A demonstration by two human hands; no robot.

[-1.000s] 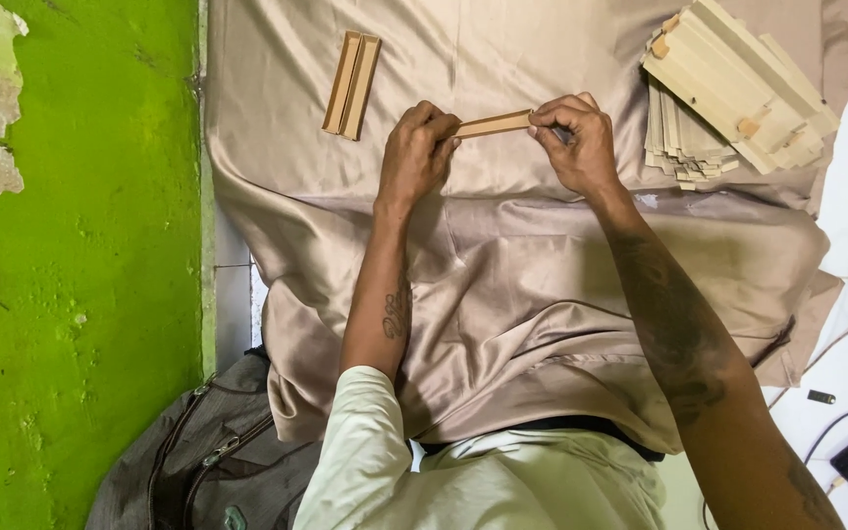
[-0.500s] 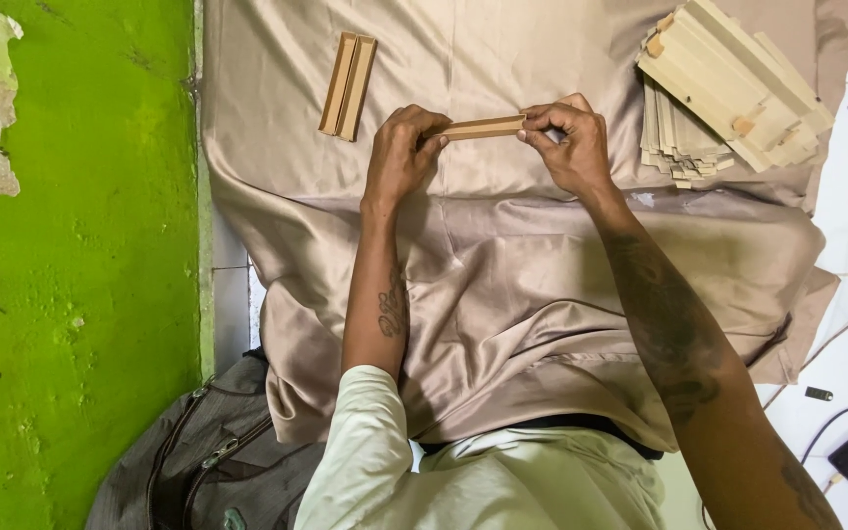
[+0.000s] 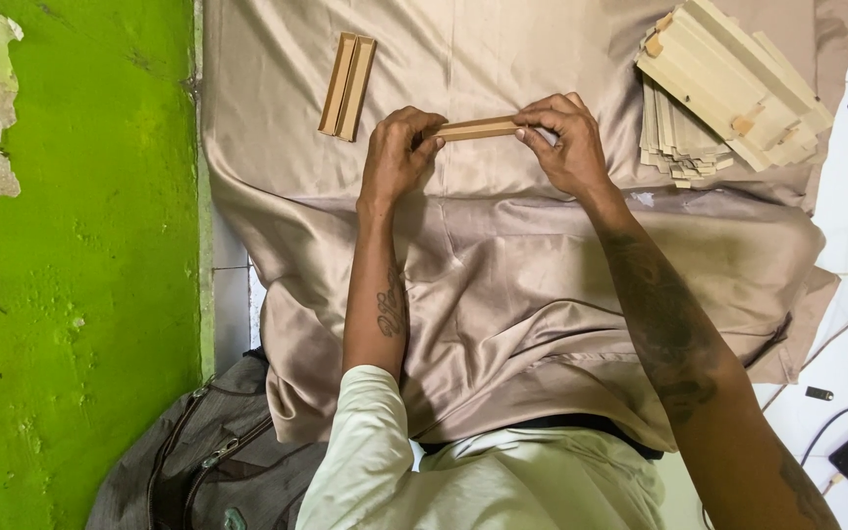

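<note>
Two hands hold one narrow folded cardboard strip level above a shiny beige cloth spread over the person's lap. The left hand is closed on the strip's left end, fingers curled over it; the right hand pinches the right end between thumb and fingertips. Far and to the left of the hands, a pair of similar folded strips lies side by side on the cloth, apart from the held one. At the far right sits a stack of flat cardboard pieces. A green wall fills the left side, with a grey bag near the person.
</note>
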